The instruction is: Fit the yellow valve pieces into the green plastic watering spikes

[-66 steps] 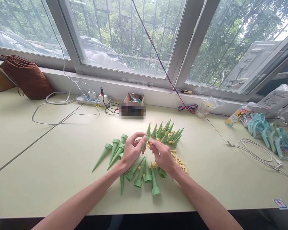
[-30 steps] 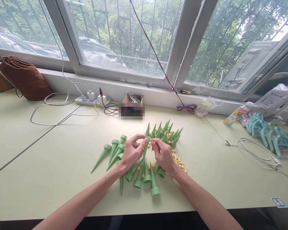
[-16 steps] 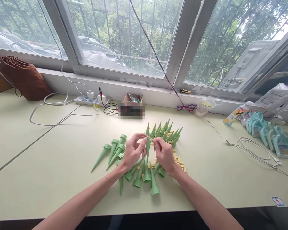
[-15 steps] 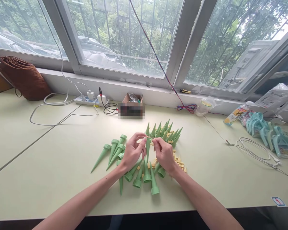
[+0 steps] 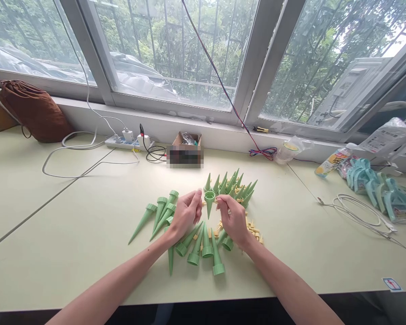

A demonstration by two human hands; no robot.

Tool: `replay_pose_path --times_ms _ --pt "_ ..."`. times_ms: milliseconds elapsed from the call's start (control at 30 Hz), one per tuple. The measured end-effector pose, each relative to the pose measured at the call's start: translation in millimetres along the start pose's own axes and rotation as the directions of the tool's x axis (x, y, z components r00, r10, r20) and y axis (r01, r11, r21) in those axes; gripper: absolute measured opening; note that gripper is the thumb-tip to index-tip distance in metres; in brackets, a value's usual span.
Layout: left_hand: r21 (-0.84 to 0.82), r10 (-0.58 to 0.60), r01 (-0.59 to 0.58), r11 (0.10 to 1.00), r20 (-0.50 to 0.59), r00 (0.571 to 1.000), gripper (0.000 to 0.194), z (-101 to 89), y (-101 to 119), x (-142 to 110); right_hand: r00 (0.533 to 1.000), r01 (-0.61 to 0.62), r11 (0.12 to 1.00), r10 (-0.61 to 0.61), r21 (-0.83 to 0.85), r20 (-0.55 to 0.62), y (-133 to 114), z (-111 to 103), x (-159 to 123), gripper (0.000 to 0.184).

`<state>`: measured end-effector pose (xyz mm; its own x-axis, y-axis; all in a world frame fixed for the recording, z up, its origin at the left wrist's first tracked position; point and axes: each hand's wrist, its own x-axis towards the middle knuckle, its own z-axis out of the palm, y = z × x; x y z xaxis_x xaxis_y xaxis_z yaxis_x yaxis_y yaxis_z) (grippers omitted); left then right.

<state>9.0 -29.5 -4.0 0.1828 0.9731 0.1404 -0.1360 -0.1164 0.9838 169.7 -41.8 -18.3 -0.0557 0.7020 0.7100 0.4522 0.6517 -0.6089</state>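
A green plastic watering spike (image 5: 209, 203) hangs point down between my hands, its round open top facing up toward me. My right hand (image 5: 233, 216) is closed in a pinch at the spike's right side, with a bit of pale yellow at the fingertips. At the left side, my left hand (image 5: 187, 212) is closed, thumb against fingers; what it grips is hidden. A small yellow bit shows between its fingers and the spike. Loose green spikes (image 5: 193, 253) lie below and left of the hands. Small yellow pieces (image 5: 253, 232) are heaped beyond my right wrist.
Several green spikes (image 5: 237, 183) stand points up behind my hands, with yellow pieces among them. A small box (image 5: 184, 155), a power strip (image 5: 130, 143) and cables line the window side. At right are a bottle (image 5: 334, 161), a coiled white cable (image 5: 358, 212) and turquoise plastic items (image 5: 379, 189).
My left fingers have come off the spike's top and drawn in closer together. The spike has tipped so its open top shows more. My right hand has barely moved.
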Motion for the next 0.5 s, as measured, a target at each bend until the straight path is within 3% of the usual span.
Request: replay_pose_path --times_ms 200,500 --pt "0.080 -0.051 0.042 0.996 0.119 0.992 0.061 -2.0 -2.1 -1.9 0.999 0.044 0.999 -0.044 0.011 0.016 0.8 -0.1 -1.6 0.017" --pt "0.078 -0.026 0.005 0.997 0.269 0.963 0.049 -2.1 -0.4 -2.0 1.000 -0.002 1.000 0.002 -0.006 -0.007 4.0 -2.3 0.8 0.016"
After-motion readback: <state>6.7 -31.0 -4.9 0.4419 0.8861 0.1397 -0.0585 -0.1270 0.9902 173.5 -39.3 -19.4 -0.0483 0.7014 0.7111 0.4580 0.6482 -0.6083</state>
